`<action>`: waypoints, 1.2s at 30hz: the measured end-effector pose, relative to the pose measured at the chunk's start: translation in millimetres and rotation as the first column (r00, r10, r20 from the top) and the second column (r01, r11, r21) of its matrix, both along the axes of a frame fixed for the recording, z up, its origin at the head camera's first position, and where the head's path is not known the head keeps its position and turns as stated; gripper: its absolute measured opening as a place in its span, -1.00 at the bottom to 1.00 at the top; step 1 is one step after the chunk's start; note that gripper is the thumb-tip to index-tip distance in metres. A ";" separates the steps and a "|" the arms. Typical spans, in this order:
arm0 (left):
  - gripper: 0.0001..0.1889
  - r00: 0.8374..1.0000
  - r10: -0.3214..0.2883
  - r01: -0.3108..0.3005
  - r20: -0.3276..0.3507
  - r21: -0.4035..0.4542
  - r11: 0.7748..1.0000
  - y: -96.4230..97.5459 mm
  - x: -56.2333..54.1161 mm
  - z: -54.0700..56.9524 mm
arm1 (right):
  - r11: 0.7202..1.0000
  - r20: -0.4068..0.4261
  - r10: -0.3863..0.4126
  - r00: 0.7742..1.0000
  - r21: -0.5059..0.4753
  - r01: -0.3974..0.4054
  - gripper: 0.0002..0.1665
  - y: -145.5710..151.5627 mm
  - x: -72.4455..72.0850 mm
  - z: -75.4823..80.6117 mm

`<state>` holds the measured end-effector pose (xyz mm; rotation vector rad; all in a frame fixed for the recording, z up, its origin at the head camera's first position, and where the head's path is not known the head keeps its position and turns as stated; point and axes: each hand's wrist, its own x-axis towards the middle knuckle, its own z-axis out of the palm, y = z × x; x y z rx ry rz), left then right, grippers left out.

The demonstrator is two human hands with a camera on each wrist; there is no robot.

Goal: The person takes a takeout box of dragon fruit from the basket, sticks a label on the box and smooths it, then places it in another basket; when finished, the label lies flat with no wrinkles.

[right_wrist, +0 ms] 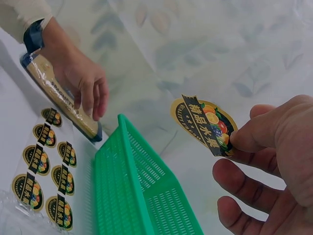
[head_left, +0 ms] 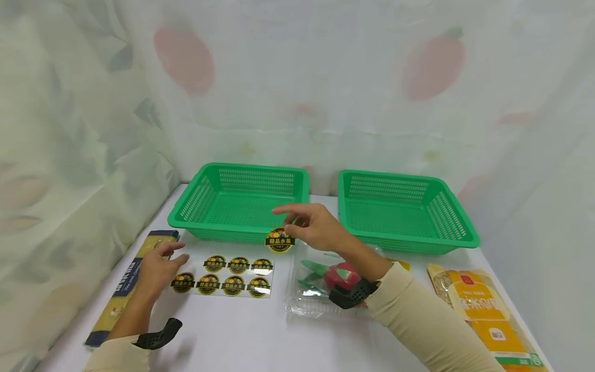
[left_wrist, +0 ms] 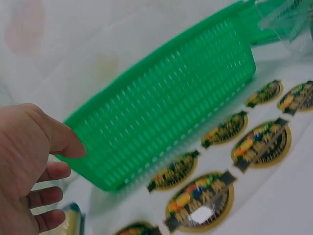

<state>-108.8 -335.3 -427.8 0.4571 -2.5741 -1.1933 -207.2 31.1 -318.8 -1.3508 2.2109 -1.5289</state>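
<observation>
My right hand [head_left: 318,226] pinches a round black-and-gold fruit sticker [right_wrist: 203,125] between thumb and finger, held up in front of the left green basket [head_left: 239,230]. The sticker's printed face shows fruit and lettering. My left hand [head_left: 158,271] hovers with loosely bent fingers and nothing in them, beside the left end of the sticker sheet [head_left: 223,305]. Several matching stickers lie on that clear sheet in two rows. Below my right forearm is a clear plastic clamshell box [head_left: 302,307] with a red and green fruit [head_left: 337,276] inside, partly hidden by the arm.
Another green basket [head_left: 406,240] stands at the back right. A long blue-and-tan package [head_left: 125,279] lies along the left table edge. An orange-labelled clear bag [head_left: 483,310] lies at the right edge. A patterned curtain [head_left: 307,77] hangs behind the white table [head_left: 223,341].
</observation>
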 end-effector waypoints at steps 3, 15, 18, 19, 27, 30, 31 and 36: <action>-0.62 0.999 -0.017 0.016 -0.036 -0.026 1.000 4.2 1.4 11.1 | 1.000 -0.010 0.001 1.000 -0.009 -0.001 -0.58 3.3 1.4 1.6; -0.63 0.977 -0.147 0.135 -0.153 -0.084 0.987 47.2 -0.1 53.4 | 0.999 0.017 -0.002 1.000 -0.039 0.003 -0.56 14.0 4.6 6.1; -0.66 0.954 -0.211 0.195 -0.214 -0.094 0.976 58.4 -1.6 61.3 | 1.000 0.019 -0.013 1.000 -0.021 0.013 -0.56 17.1 5.8 7.6; -0.68 0.944 -0.233 0.215 -0.233 -0.100 0.972 62.1 -2.2 63.7 | 1.000 0.016 -0.017 1.000 -0.014 0.017 -0.56 18.1 6.2 8.0; -0.70 0.890 -0.359 0.363 -0.280 -0.040 0.931 92.4 -2.2 86.3 | 1.000 -0.022 -0.025 0.999 -0.014 0.025 -0.62 26.4 7.7 9.0; -0.73 0.869 -0.396 0.409 -0.296 -0.021 0.912 105.9 -1.8 94.7 | 0.999 -0.035 -0.022 0.999 -0.030 0.021 -0.69 30.0 8.2 8.1; -0.74 0.859 -0.411 0.426 -0.304 -0.020 0.905 110.6 -2.1 97.3 | 0.999 -0.037 -0.021 0.999 -0.037 0.020 -0.71 31.2 8.6 8.0; -0.77 0.812 -0.470 0.493 -0.346 -0.024 0.870 131.5 -5.4 103.5 | 0.997 -0.033 -0.014 0.999 -0.083 0.011 -0.81 35.2 9.9 6.6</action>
